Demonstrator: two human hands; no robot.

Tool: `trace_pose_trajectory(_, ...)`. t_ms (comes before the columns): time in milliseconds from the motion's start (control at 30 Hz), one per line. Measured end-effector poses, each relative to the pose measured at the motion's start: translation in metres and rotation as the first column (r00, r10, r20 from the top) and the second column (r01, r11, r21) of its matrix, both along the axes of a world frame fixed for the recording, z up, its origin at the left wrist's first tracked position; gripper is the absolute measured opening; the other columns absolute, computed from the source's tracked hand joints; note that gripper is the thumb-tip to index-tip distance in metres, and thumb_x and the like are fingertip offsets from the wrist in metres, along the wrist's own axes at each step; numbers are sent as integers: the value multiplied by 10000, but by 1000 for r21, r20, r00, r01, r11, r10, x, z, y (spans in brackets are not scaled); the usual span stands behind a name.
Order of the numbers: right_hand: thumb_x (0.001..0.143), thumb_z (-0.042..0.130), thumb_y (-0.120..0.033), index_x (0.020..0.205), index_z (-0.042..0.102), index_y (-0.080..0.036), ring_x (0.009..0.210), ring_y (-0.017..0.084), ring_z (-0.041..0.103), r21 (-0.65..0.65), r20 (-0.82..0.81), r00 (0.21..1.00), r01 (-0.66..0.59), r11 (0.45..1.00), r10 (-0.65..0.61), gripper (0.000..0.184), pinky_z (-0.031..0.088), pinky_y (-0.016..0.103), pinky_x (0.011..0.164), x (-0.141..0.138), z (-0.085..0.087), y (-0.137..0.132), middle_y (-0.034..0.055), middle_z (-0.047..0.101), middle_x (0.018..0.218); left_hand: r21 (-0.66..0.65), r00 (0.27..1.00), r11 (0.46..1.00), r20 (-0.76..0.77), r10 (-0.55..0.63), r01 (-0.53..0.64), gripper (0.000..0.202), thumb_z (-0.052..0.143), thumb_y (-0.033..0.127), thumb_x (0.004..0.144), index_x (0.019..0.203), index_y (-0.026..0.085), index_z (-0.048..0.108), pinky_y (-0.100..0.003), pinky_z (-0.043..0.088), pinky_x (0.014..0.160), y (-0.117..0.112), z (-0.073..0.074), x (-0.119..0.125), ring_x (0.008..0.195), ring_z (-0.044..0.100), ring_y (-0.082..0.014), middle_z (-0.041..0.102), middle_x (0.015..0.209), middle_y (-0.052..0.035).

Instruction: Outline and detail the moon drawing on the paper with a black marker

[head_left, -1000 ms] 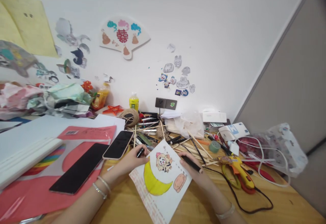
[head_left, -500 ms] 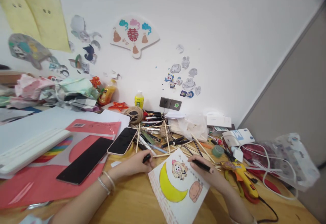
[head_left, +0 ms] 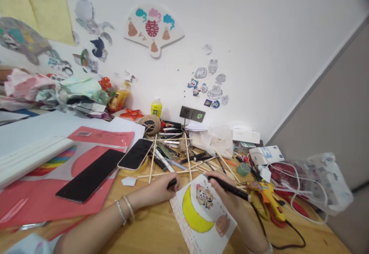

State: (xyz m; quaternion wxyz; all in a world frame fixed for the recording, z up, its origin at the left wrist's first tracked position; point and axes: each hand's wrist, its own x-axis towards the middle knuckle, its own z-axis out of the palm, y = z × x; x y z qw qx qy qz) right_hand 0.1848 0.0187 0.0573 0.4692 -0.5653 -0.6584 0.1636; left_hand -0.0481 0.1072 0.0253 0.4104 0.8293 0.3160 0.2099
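A white sheet of paper [head_left: 180,211] lies at a slant on the wooden table, with a yellow crescent moon [head_left: 192,216], a small cartoon figure [head_left: 204,197] and a pinkish-brown shape [head_left: 222,225] drawn on it. My left hand [head_left: 165,186] is at the sheet's upper left edge, its fingers closed round a short black pen cap [head_left: 172,184]. My right hand [head_left: 219,186] rests over the sheet's upper right side, gripping a black marker pen [head_left: 230,188]. The marker's tip end is near the paper's top edge, beside the small figure.
Behind the sheet lie wooden sticks [head_left: 187,157], several pens and a twine roll [head_left: 150,125]. To the left are a phone [head_left: 135,154], a black tablet-like slab [head_left: 90,175] and a red folder [head_left: 86,208]. A yellow glue gun [head_left: 272,204] with a black cord lies right.
The marker in my right hand has swung so its tip end is closer to the paper's top edge. The view has shifted slightly. My left hand still holds the cap.
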Motion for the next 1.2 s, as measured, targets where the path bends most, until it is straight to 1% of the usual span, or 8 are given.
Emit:
trace_pose_trajectory(133,784,556,-278,817,656,-201,732,197,620,-54,-98,990,-105,993,99,130,509,322,704,-25,-3,0,33,663,760,28,1000,1000,18,-1,0,202,462,85,595,762,182,524,-223,382,621,0,-7,6,687,490,-134,552,745,20)
trace_pose_trajectory(300,746,578,-254,814,583,-191,490,118,510,-164,-212,966,-184,969,148,93,417,229,460,-36,-2,9,-27,569,610,209,1000,978,2,19,-19,160,495,154,687,843,189,505,-251,372,671,0,-7,0,748,472,-155,527,830,-5)
trace_pose_trajectory(367,736,581,-226,725,555,-194,506,111,489,-157,-169,973,-183,971,156,42,395,219,468,-39,-1,15,-36,547,601,243,999,969,-12,47,-43,123,506,186,709,831,191,490,-261,367,685,1,-5,-4,770,471,-165,521,850,-14)
trace_pose_trajectory(467,741,564,-191,613,516,-194,546,111,462,-130,-60,982,-184,974,178,137,377,217,513,-46,-7,25,-50,491,561,253,995,965,-46,88,-73,89,523,248,738,793,193,480,-270,356,673,0,-1,-8,760,470,-176,520,825,-18)
trace_pose_trajectory(533,748,524,-167,577,486,-194,547,109,446,-148,-60,978,-205,968,198,177,362,213,516,-51,-15,33,-55,459,547,261,993,962,-63,95,-76,109,535,282,746,773,193,478,-270,350,658,0,0,-9,743,469,-178,518,807,-18)
trace_pose_trajectory(767,704,501,-142,547,440,-199,557,124,423,-161,-60,981,-192,968,185,179,331,225,527,-54,-46,45,-49,432,537,374,981,924,-196,-7,81,89,523,246,777,830,176,507,-298,365,763,-1,2,-11,864,480,-205,524,926,-56)
trace_pose_trajectory(1000,719,511,-165,548,438,-198,534,121,408,-224,-47,982,-189,956,183,189,308,229,522,-51,-50,44,-57,409,514,374,982,923,-188,-16,87,63,513,232,794,816,173,504,-299,375,757,-3,4,-12,838,486,-199,520,907,-54)
trace_pose_trajectory(1200,722,502,-165,561,455,-197,543,119,401,-214,-46,986,-164,963,158,171,309,226,528,-53,-50,42,-57,412,530,444,984,889,-175,-33,109,87,499,241,815,866,178,530,-314,383,808,2,-6,-12,907,488,-212,525,965,-65)
